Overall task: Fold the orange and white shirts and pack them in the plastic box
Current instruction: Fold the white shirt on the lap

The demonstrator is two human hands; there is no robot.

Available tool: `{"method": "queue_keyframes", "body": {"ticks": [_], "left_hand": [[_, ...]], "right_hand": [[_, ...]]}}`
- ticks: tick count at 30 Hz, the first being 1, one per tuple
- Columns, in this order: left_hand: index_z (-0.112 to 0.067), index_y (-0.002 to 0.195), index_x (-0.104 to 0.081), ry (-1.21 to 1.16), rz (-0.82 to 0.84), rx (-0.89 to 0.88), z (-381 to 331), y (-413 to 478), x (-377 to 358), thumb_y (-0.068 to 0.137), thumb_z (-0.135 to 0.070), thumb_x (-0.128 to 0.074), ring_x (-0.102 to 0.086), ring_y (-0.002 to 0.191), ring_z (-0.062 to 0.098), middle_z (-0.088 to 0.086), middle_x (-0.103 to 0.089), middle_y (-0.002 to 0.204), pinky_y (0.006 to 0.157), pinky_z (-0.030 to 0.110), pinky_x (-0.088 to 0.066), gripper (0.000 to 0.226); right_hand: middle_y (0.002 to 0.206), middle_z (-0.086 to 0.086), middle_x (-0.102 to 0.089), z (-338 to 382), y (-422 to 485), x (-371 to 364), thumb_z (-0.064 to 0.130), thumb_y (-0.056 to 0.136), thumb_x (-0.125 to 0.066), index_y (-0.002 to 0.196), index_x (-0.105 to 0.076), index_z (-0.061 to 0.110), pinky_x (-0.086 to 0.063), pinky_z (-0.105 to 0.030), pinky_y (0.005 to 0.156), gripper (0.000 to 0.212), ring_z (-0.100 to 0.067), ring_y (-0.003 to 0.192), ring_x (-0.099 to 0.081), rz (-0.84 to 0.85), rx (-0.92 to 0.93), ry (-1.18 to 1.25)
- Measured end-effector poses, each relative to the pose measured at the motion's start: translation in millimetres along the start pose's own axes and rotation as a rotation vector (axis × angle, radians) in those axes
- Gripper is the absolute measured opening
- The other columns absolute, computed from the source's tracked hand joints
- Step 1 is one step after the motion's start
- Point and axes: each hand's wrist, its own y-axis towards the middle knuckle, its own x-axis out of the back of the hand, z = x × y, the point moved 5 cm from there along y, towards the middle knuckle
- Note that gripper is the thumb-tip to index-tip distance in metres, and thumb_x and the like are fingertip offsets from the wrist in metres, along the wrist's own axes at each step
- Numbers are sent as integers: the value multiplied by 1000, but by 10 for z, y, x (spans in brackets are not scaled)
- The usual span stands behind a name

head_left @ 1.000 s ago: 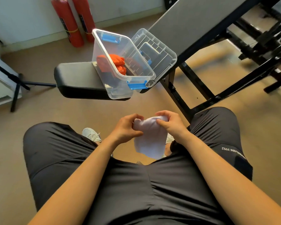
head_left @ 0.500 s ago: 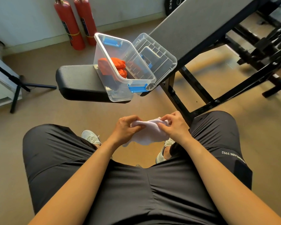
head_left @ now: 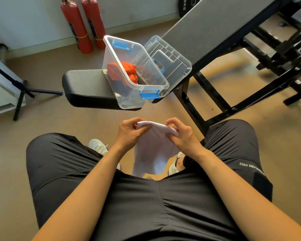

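Observation:
A white shirt [head_left: 152,150] hangs between my knees, folded narrow, its lower end near my lap. My left hand [head_left: 129,132] pinches its top left corner and my right hand [head_left: 182,134] grips the top right edge. In front of me a clear plastic box [head_left: 122,101] with blue clips stands on the black bench seat [head_left: 84,86]. The orange shirt [head_left: 122,72] lies bunched inside the box. The box's clear lid [head_left: 170,63] leans open against the bench's inclined backrest.
The bench's grey backrest [head_left: 215,25] rises to the upper right on a black steel frame [head_left: 214,94]. Two red fire extinguishers [head_left: 83,26] stand against the wall. A black stand leg [head_left: 23,91] crosses the floor at left. My white shoes [head_left: 97,145] rest below.
The white shirt, bunched flat between my hands half a second ago, now hangs down longer. Both hands stay at its top edge and the view has tilted slightly upward.

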Motion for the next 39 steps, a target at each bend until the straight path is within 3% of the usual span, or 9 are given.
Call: {"method": "queue_keyframes", "body": {"ticks": [6, 9, 15, 19, 24, 28, 31, 35, 39], "left_hand": [[-28, 87, -79, 77, -120, 66, 137, 58, 31, 82, -31, -82, -64, 66, 11, -3, -75, 76, 67, 36, -57, 6], [-22, 92, -80, 101, -139, 66, 123, 71, 12, 82, -31, -82, -65, 67, 10, -2, -75, 79, 67, 30, -56, 14], [-23, 91, -78, 143, -84, -29, 4, 20, -74, 84, -27, -81, -61, 62, 0, -6, -71, 77, 57, 16, -50, 9], [-20, 95, -76, 85, -6, -47, -32, -48, -145, 84, -22, -81, -62, 66, 10, -2, -72, 81, 61, 25, -54, 12], [-19, 93, -71, 1, 9, -54, -90, -138, -239, 84, -17, -81, -68, 70, 6, -2, -72, 84, 64, 19, -54, 13], [-19, 108, -74, -82, 151, -41, -100, -207, -386, 90, -21, -75, -74, 90, 14, 4, -75, 97, 77, 32, -62, 18], [-24, 119, -72, -151, 243, -13, -94, -247, -448, 96, -15, -64, -72, 106, 19, 6, -75, 112, 91, 38, -60, 26], [-9, 128, -69, -291, 379, 51, -155, -267, -464, 98, 2, -53, -68, 117, 21, 10, -73, 122, 101, 32, -54, 36], [-10, 110, -74, -342, 224, 67, -179, -204, -304, 95, 8, -50, -75, 95, 24, 11, -78, 102, 81, 29, -58, 34]], "right_hand": [[113, -5, -70, 131, -61, -36, 6, 98, -58, 128, -66, 28, -58, -36, 85, 38, -21, 98, -67, 103, 82, -21], [103, -7, -70, 117, -66, -46, 3, 99, -56, 120, -73, 20, -56, -38, 79, 33, -22, 92, -65, 104, 124, -72], [122, -7, -70, 9, -52, 66, 1, 94, -58, 127, -68, 13, -53, -39, 102, 36, -24, 115, -64, -24, -51, -69], [123, -1, -68, -18, -58, 86, 8, 96, -59, 135, -62, 17, -52, -34, 103, 40, -17, 115, -62, 8, -177, 74], [133, 0, -64, -72, -67, 15, 20, 101, -58, 141, -58, 19, -51, -43, 107, 40, -17, 125, -58, 49, -339, 446], [136, 0, -63, -86, -62, -66, 35, 97, -64, 142, -56, 24, -56, -46, 98, 47, -22, 125, -61, 80, -351, 648], [126, 4, -67, -75, -59, -2, 39, 89, -73, 137, -60, 24, -58, -32, 93, 52, -16, 118, -64, -6, -288, 529], [101, 12, -68, -78, -69, 129, 30, 88, -76, 117, -68, 24, -54, -19, 76, 30, -6, 97, -64, -149, -240, 422], [96, -11, -66, -86, -61, 209, 21, 93, -71, 108, -69, 28, -59, -40, 71, 16, -31, 92, -66, -90, -204, 424]]}}
